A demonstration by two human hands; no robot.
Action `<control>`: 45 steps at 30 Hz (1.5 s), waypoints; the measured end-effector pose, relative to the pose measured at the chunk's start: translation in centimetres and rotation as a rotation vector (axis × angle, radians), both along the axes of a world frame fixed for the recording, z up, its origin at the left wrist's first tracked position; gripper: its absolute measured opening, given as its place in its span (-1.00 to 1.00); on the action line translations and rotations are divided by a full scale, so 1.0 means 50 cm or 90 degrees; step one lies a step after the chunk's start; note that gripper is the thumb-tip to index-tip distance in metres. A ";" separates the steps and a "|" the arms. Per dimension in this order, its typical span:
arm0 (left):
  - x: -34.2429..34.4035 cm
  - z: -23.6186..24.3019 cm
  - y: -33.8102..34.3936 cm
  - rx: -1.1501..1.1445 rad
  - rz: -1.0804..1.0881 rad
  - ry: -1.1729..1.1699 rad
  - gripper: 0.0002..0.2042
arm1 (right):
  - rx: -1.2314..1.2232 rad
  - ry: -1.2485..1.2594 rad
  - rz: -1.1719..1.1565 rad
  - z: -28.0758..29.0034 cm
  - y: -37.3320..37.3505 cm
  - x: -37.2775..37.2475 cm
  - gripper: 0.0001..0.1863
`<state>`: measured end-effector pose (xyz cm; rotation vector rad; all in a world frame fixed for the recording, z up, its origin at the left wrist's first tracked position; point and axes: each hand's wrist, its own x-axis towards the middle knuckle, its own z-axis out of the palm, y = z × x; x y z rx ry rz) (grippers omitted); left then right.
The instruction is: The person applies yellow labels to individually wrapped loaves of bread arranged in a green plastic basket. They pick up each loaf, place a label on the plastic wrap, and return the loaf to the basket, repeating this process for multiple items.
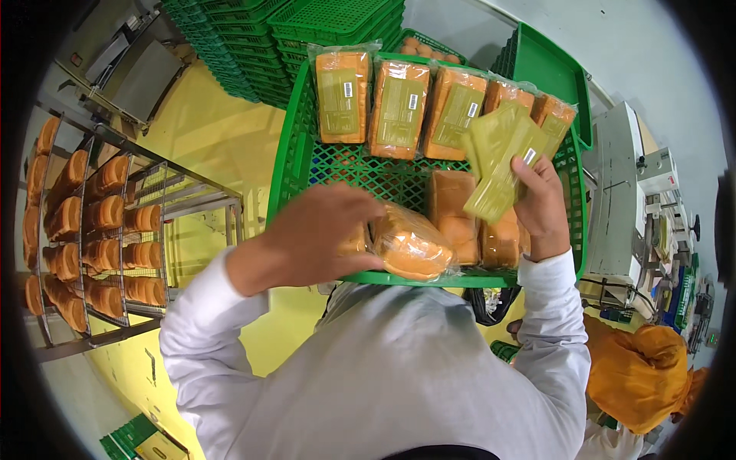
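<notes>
My right hand grips several pale olive-green labelled sleeves over the right side of a green crate. My left hand, blurred, has its fingers apart at the left side of a bagged loaf lying tilted at the crate's near edge; whether it touches the bag is unclear. Beside that loaf are more bagged loaves, partly hidden by my hands and the sleeves. Several bagged loaves with olive-green labels line the crate's far side.
A wire rack of loaves stands at left. Behind the crate are stacked green crates and a tray of round buns. At right are a white machine and a person in orange. The floor is yellow.
</notes>
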<state>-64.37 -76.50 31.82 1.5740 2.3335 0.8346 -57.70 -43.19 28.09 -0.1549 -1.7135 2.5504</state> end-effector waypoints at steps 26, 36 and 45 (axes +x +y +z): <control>-0.181 -0.261 0.313 -0.245 -0.062 -0.084 -0.37 | 0.767 -0.313 0.245 -0.103 0.225 -0.063 -0.43; -0.166 -0.214 0.355 -0.252 -0.031 -0.271 -0.29 | 0.605 -0.082 0.418 0.081 0.204 0.090 -0.63; 0.045 -0.057 0.311 0.003 -0.121 0.062 -0.39 | 0.681 -0.029 0.180 0.116 0.207 0.163 -0.75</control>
